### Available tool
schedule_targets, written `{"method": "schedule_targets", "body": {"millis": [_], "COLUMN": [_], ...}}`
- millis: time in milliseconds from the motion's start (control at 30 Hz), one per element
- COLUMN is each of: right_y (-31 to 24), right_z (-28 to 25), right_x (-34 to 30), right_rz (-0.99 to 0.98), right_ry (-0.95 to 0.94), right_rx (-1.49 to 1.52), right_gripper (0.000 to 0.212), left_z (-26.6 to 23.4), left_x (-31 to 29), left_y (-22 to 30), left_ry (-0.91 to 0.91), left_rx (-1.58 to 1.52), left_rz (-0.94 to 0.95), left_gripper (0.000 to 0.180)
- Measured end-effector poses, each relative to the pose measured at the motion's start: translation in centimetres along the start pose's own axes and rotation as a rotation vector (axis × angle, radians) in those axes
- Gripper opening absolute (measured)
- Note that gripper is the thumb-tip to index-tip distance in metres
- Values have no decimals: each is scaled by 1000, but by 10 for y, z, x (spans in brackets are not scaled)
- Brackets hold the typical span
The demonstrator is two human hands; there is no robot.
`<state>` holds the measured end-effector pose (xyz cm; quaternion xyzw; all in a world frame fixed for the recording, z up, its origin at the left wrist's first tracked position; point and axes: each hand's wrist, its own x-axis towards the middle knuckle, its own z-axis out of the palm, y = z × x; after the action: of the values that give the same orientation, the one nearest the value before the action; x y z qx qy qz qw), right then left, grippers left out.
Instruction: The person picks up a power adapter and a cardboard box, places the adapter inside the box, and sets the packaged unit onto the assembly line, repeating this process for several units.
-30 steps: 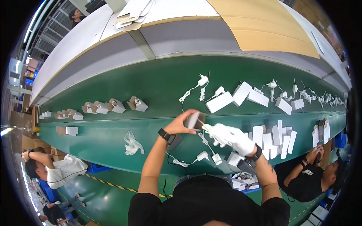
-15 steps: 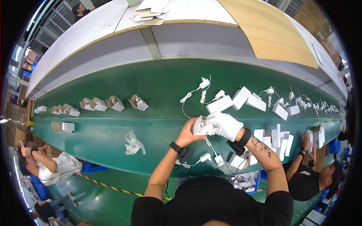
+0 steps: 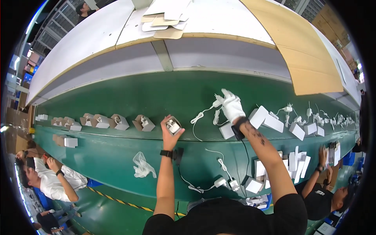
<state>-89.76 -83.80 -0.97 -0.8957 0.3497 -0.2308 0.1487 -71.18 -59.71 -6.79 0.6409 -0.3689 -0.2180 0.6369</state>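
Your left hand [image 3: 169,136] wraps the sides of an open box [image 3: 178,124], left of centre above the green table; the white contents are hard to make out. Your gloved right hand [image 3: 232,106] is at a white charger [image 3: 216,103], farther right; whether its fingers pinch it, I cannot tell. Your right wrist partly hides a white carton [image 3: 226,131]. To the left, open cartons [image 3: 148,125] hold white pieces.

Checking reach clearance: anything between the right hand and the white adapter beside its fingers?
Nothing visible. The gloved right hand is close beside the white adapter; whether they touch is unclear. The nearest white box lies toward the person, outside that gap.
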Motion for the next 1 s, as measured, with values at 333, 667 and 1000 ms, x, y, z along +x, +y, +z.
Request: {"method": "schedule_targets", "body": {"millis": [333,667,1000], "right_y": [12,-24,-55], "right_z": [2,-181,-171], "right_x": [30,-157,-226], "right_rz": [-97,-263,659], "right_ry": [-529,-275,-12], "right_rx": [-354,0,1698], "right_gripper": [24,20,31], "left_z": [3,147,193], "left_x": [-50,-75,-145], "left_y": [60,61,131], "left_ry": [483,-122,4], "left_rx": [346,-1919,-1252], "left_rz": [-72,-970,-1041], "left_gripper": [67,47,42]}}
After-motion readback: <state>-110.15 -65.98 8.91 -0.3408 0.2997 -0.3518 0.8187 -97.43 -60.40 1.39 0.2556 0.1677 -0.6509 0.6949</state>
